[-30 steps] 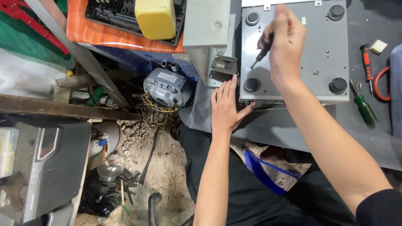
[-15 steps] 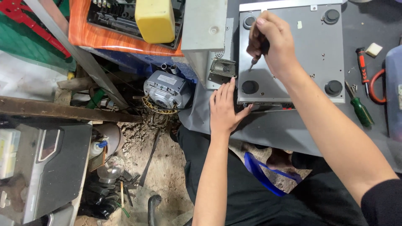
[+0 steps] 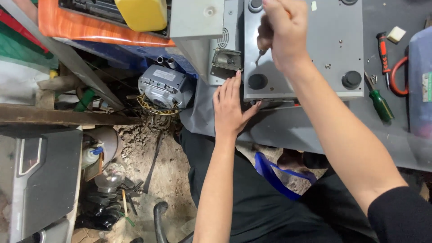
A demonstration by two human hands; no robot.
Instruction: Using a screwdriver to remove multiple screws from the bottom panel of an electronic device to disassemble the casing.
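A grey metal appliance base [image 3: 333, 49] with round black feet lies upside down on the grey work surface. My right hand [image 3: 281, 33] is closed around a screwdriver [image 3: 261, 54] whose tip points down at the base near its left edge, above a black foot [image 3: 257, 81]. My left hand [image 3: 231, 108] lies flat with fingers spread against the base's near left corner, thumb along the front edge.
A red-handled screwdriver [image 3: 383, 49], a green-handled screwdriver [image 3: 380, 102] and small loose screws [image 3: 372, 78] lie to the right of the base. A small motor [image 3: 162, 85] and debris sit on the floor at the left. A grey box [image 3: 198, 27] stands beside the base.
The view has shifted so the base sits higher in the frame. My right hand with the screwdriver has stayed over the base's left side; my left hand keeps bracing the corner.
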